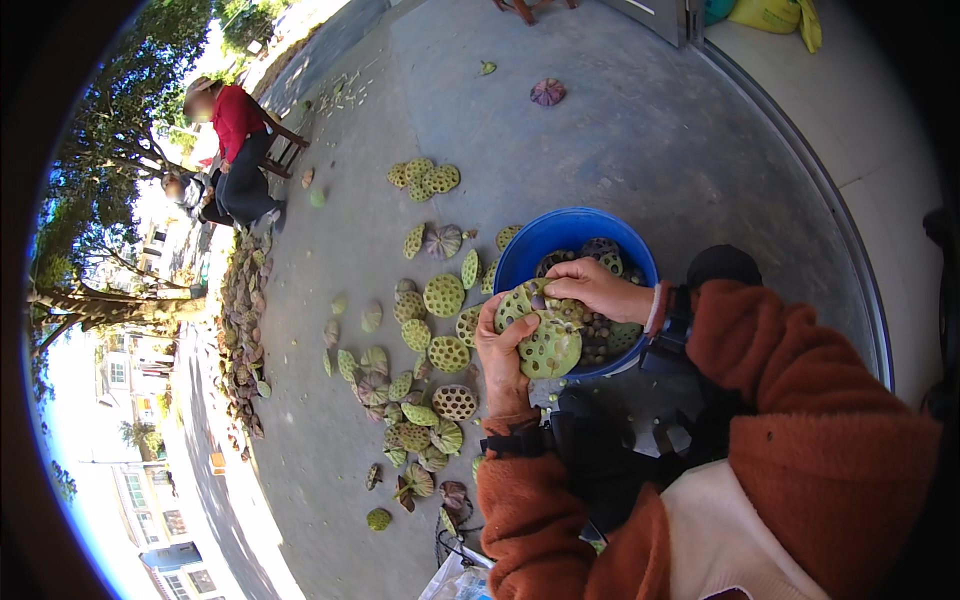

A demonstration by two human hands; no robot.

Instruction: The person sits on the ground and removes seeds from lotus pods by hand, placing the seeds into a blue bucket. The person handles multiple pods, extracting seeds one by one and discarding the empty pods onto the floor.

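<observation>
A green lotus seed pod [551, 346], torn across its upper part, is held over the rim of a blue bucket [517, 259]. My left hand [504, 349] grips it from the left, thumb pressed on its holed face. At the torn part, my right hand [600, 289] pinches the pod with thumb and fingers. A dark seed [537, 300] shows near the right fingertips. Inside the bucket lie loose brown and green lotus seeds [596, 334] and several whole pods [600, 249], partly hidden by my hands.
Many lotus pods [444, 295] are scattered on the concrete floor [322, 450] left of the bucket. A long heap of pods [244, 330] lines the floor's far edge. Two people [238, 124] sit near a tree. A white bag [454, 576] lies at the bottom. A door track [832, 195] curves along the right.
</observation>
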